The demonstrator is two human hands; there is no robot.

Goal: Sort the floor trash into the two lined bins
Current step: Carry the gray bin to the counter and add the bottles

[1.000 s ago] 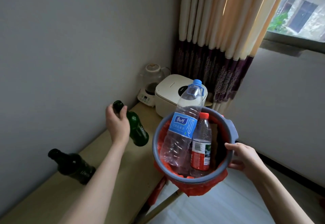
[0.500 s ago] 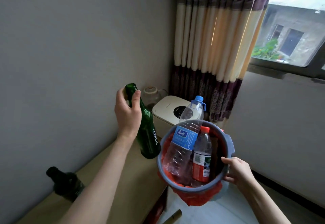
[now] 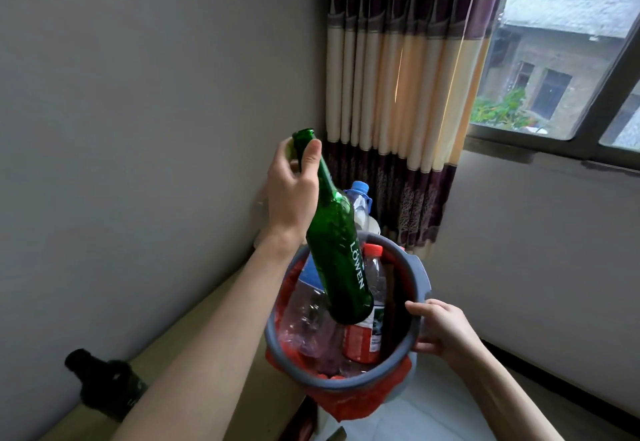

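My left hand grips a green glass bottle by its neck, mouth up, base tilted down over the open top of a grey bin with a red liner. My right hand holds the bin's right rim and keeps it raised beside the table. Inside the bin stand a large clear water bottle with a blue cap and a smaller bottle with a red cap and red label. The green bottle's base hangs just above them.
A second dark green bottle lies on the beige table at the lower left, against the grey wall. Striped curtains hang behind the bin, and a window is at the right. Pale floor shows below.
My left hand lifted the green bottle off the table and swung it right, over the bin. The view rose toward the curtain; the bin stays in my right hand.
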